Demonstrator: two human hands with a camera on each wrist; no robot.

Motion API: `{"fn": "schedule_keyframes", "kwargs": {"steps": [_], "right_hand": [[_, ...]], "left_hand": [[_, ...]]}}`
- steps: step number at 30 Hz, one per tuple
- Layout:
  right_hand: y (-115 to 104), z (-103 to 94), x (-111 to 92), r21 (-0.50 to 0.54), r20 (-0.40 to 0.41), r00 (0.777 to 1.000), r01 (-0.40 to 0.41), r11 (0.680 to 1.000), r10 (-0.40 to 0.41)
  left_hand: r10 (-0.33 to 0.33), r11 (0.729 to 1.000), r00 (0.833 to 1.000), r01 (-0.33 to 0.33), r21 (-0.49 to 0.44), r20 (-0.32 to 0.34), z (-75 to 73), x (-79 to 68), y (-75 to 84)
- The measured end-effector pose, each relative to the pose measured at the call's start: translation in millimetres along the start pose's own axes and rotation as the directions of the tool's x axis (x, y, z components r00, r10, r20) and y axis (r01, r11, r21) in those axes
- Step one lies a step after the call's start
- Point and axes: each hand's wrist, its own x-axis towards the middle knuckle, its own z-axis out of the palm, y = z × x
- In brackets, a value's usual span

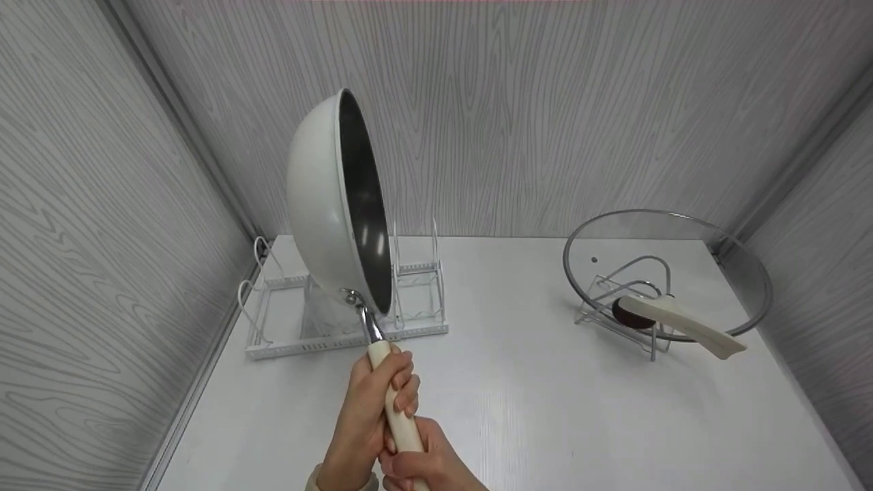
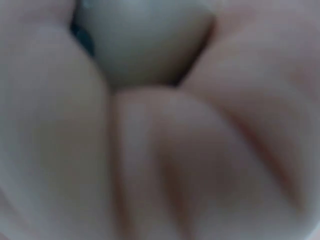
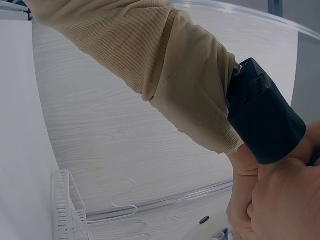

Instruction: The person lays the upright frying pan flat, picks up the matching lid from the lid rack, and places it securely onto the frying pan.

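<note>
A deep white frying pan (image 1: 314,198) with a dark inside stands tilted on its side in the air, its hollow facing right in the head view. Both hands grip its cream handle (image 1: 407,436). Nearer the pan is my left hand (image 1: 372,395), its fingers wrapped around the handle just below the metal neck. My right hand (image 1: 436,460) holds the handle's lower end, thumb across it. Blurred fingers curl about the pale handle in the left wrist view. Behind and below the pan, a white wire dish rack (image 1: 423,333) is partly hidden.
A glass lid (image 1: 716,273) with a cream handle (image 1: 682,320) leans on a small wire stand (image 1: 653,348) at the right of the white table (image 1: 505,382). Grey wood-grain walls (image 1: 477,123) enclose the table. A black device (image 3: 265,115) sits by the beige sleeve (image 3: 195,90).
</note>
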Motion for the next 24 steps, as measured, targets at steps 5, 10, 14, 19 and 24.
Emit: {"fn": "schedule_keyframes", "kwargs": {"steps": [5, 10, 14, 19, 24], "right_hand": [[-0.5, 4.0, -2.0, -0.027, -0.036, 0.999, -0.012, 1.0, 0.011], [-1.6, 6.2, -1.7, -0.035, -0.022, 1.0, -0.001, 0.999, 0.0], [-2.2, 6.3, -1.8, -0.042, -0.009, 1.0, 0.01, 0.999, -0.01], [-2.2, 7.3, -4.0, -0.061, -0.046, 0.999, 0.016, 0.998, -0.019], [-0.7, 9.1, -5.5, -0.076, -0.054, 0.997, 0.044, 0.996, -0.048]], "left_hand": [[-0.009, 1.0, 1.0, 0.009, -0.024, -0.003, 2.4, -3.6, 2.1], [-0.006, 1.0, 1.0, 0.006, -0.026, 0.009, 3.6, -5.8, 4.1], [-0.013, 0.999, 1.0, 0.014, -0.045, 0.024, 3.8, -6.3, 4.1], [-0.015, 0.998, 0.999, 0.018, -0.061, 0.049, 4.0, -6.5, 2.5], [-0.015, 0.998, 0.998, 0.018, -0.055, 0.062, 5.5, -7.5, 0.7]]}}
